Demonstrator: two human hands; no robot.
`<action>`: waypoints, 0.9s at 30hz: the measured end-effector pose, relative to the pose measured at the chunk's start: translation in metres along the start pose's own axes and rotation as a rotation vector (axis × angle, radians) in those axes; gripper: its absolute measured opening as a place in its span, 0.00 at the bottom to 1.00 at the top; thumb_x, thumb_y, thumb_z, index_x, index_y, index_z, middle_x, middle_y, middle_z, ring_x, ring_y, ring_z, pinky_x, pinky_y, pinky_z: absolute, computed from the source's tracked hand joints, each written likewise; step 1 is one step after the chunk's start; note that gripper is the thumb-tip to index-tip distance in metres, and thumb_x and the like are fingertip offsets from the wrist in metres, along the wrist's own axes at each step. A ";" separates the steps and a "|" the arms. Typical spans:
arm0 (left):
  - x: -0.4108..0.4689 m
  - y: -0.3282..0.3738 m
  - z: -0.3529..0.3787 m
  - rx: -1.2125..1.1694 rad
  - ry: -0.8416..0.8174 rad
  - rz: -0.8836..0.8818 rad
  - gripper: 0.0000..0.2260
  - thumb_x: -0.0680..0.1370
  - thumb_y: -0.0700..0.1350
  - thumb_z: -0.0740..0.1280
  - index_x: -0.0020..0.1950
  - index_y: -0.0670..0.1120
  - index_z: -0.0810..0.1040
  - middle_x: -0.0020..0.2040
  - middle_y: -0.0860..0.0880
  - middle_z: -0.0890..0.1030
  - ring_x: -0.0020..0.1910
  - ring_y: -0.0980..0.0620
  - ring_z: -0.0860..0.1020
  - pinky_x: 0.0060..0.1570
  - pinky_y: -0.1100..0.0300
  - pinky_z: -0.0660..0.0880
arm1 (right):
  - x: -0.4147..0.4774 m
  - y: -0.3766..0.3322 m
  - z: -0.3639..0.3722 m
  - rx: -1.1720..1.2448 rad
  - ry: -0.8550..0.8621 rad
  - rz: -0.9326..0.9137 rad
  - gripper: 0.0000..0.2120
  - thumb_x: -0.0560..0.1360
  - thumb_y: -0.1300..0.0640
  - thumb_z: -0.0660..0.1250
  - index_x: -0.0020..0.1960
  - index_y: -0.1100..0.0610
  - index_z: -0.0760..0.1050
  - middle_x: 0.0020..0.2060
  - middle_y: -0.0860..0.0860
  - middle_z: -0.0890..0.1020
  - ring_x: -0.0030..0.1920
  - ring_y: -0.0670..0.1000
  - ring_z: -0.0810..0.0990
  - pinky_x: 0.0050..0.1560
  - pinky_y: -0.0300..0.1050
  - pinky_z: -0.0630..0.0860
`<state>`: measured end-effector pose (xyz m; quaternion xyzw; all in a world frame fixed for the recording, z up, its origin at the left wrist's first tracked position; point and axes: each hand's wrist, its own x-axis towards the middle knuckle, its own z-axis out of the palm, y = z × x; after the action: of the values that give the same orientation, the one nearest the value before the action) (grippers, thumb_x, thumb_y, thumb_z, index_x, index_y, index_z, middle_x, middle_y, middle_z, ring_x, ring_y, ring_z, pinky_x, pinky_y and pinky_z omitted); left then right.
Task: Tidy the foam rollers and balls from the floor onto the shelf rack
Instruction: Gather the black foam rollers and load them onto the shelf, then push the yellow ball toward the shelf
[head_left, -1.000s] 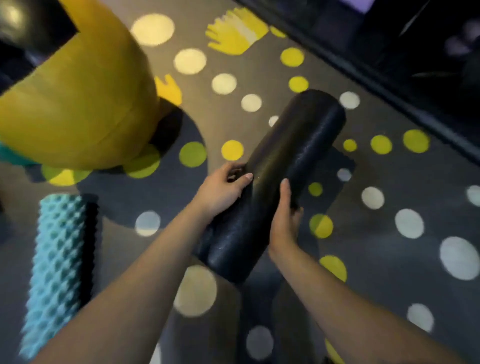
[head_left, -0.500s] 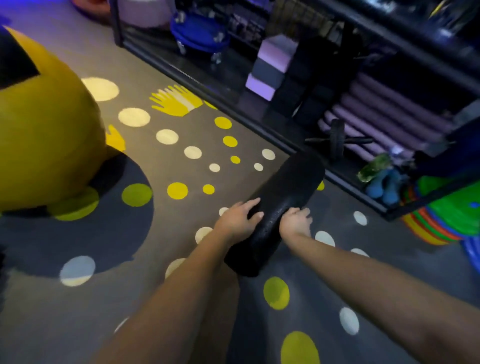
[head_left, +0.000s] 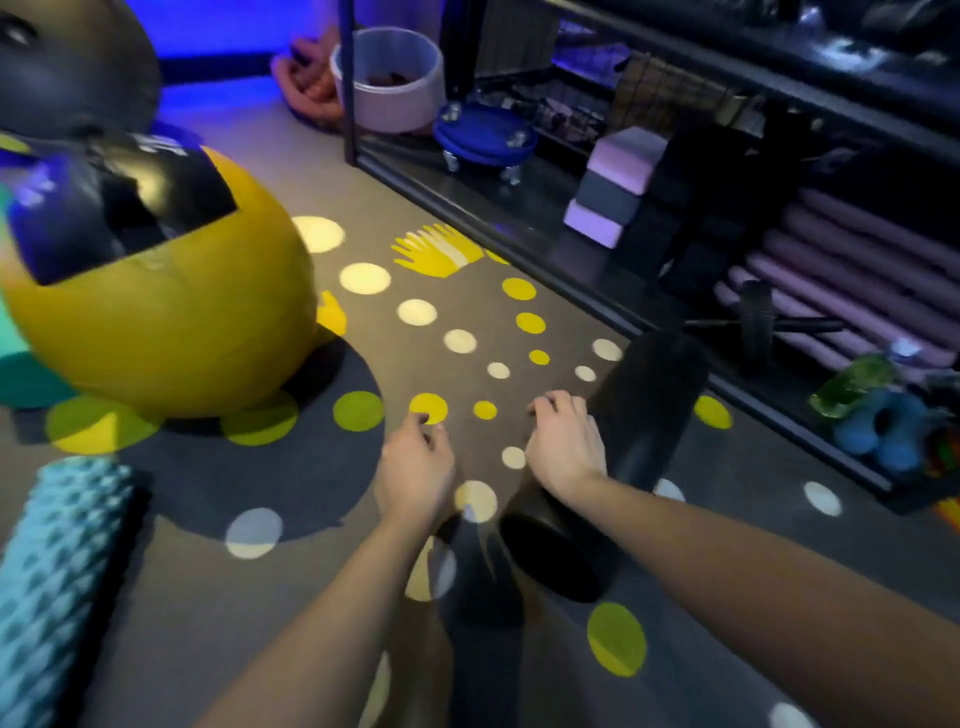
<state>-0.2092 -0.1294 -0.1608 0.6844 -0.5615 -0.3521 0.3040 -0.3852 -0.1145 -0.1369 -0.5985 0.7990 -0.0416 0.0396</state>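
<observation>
1. Right hand (head_left: 563, 452) grips the black roller (head_left: 647, 410), tilted clear of the floor (head_left: 737, 551), far end near the rack (head_left: 571, 267); left hand (head_left: 413, 467) hangs loose beside it, holding nothing.
2. Yellow ball (head_left: 171, 332), the largest item, sits on the floor, well apart from the rack.
3. Teal roller (head_left: 52, 571) lies on the floor, likewise unshelved.
4. We judge the task early: one roller in hand, two items at least left.
</observation>
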 end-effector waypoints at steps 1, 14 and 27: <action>0.008 -0.004 -0.024 -0.027 0.174 0.046 0.13 0.82 0.48 0.63 0.65 0.45 0.78 0.58 0.41 0.79 0.59 0.36 0.77 0.53 0.47 0.74 | 0.003 -0.024 0.007 0.067 -0.002 -0.058 0.18 0.77 0.61 0.61 0.66 0.54 0.74 0.66 0.53 0.73 0.67 0.57 0.69 0.66 0.51 0.69; 0.145 -0.064 -0.260 0.095 0.378 -0.126 0.39 0.77 0.67 0.63 0.82 0.48 0.59 0.79 0.37 0.63 0.77 0.36 0.64 0.76 0.46 0.62 | 0.065 -0.275 -0.012 0.547 -0.052 -0.540 0.32 0.80 0.64 0.55 0.82 0.49 0.54 0.83 0.45 0.53 0.81 0.52 0.57 0.79 0.53 0.60; 0.159 0.067 -0.120 0.892 0.055 0.443 0.37 0.80 0.51 0.65 0.83 0.61 0.45 0.84 0.54 0.43 0.82 0.39 0.50 0.71 0.36 0.65 | 0.085 -0.099 -0.019 0.439 -0.152 -0.202 0.35 0.78 0.66 0.57 0.81 0.43 0.60 0.81 0.45 0.59 0.74 0.61 0.69 0.71 0.54 0.70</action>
<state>-0.1282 -0.2956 -0.0611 0.6209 -0.7811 0.0136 0.0640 -0.3168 -0.2236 -0.1080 -0.6540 0.7015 -0.1729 0.2243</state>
